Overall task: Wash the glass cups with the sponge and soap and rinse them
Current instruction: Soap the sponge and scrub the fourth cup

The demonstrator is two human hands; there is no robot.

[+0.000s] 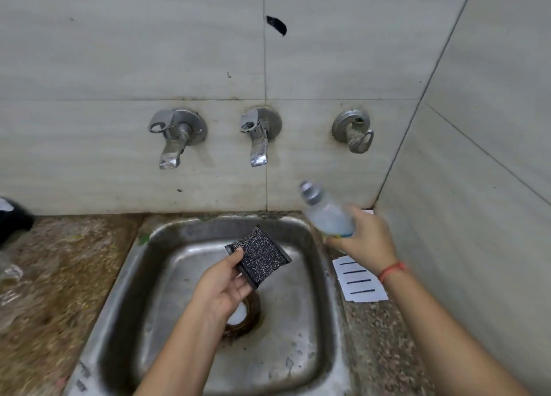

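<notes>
My left hand (225, 285) holds a dark speckled sponge (261, 254) over the middle of the steel sink (325, 276), thumb on its near edge. My right hand (365, 240) grips a clear plastic soap bottle (323, 210) at the sink's right rim; the bottle is blurred and leans up and to the left, cap end toward the wall. Glassware (10, 276), blurred, shows faintly at the left edge on the counter.
Two taps (173, 139) (259, 136) and a third valve (354, 130) stick out of the tiled wall above the sink. A white paper with black lines (359, 279) lies on the right counter. A dark object (13, 219) sits at far left. The drain (243, 318) lies under my left wrist.
</notes>
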